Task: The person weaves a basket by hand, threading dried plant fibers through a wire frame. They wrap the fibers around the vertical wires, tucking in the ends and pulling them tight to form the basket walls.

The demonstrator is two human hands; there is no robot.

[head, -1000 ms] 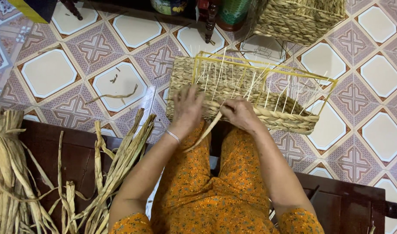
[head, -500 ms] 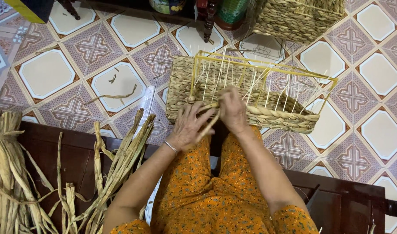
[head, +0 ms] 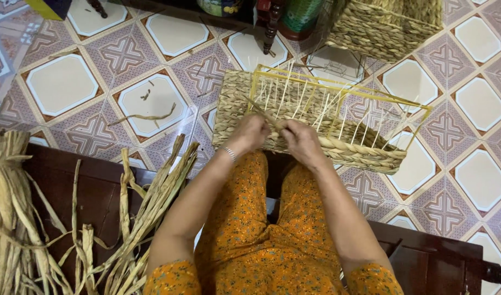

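A half-woven straw basket [head: 365, 153] on a yellow wire frame [head: 338, 87] lies on the tiled floor in front of my knees. Thin white warp strings run across its open side. My left hand [head: 249, 133] and my right hand [head: 299, 139] meet at the basket's near woven edge, fingers pinched on a dried straw strand [head: 260, 113] that slants up across the weave. I wear a thin bracelet on my left wrist and orange patterned clothes.
Loose dried straw strands [head: 152, 202] lie on a dark wooden bench [head: 59, 186] at my left, with a thick tied bundle [head: 7, 213] at the far left. A finished woven basket [head: 387, 24] stands at the top right, beside dark furniture legs [head: 269, 27].
Both hands have drawn closer together at the basket's near edge. The loose strand that hung down between them now slants up over the weave.
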